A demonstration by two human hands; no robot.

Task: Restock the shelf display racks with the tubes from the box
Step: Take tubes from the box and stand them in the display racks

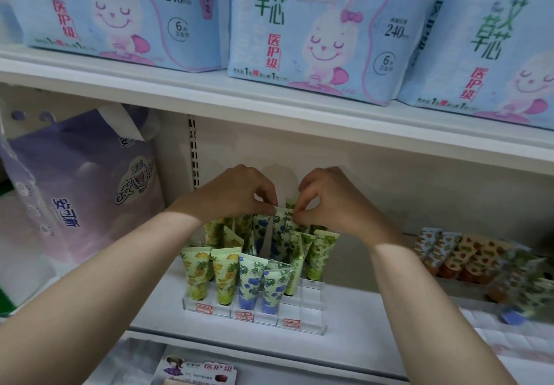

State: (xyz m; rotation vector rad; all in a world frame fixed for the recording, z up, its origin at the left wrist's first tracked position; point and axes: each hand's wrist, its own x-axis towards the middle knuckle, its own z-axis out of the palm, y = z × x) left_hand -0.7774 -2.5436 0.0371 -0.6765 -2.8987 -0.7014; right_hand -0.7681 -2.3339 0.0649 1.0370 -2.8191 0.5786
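A clear acrylic display rack (311, 321) stands on the white shelf, holding several upright tubes with yellow, blue and green flower prints. My left hand (236, 194) and my right hand (326, 195) both reach over the back rows. Together they pinch the flat top edge of a blue-flowered tube (281, 228) standing in the middle back of the rack. Two more blue-flowered tubes (260, 282) stand in the front row. The rack's front right slots hold nothing. No box is in view.
A purple tissue pack (81, 192) stands at the left of the shelf. A second rack of orange and green tubes (467, 258) sits at the right, blurred. Light-blue rabbit-print packs (314, 30) fill the shelf above, whose white edge (269, 108) overhangs my hands.
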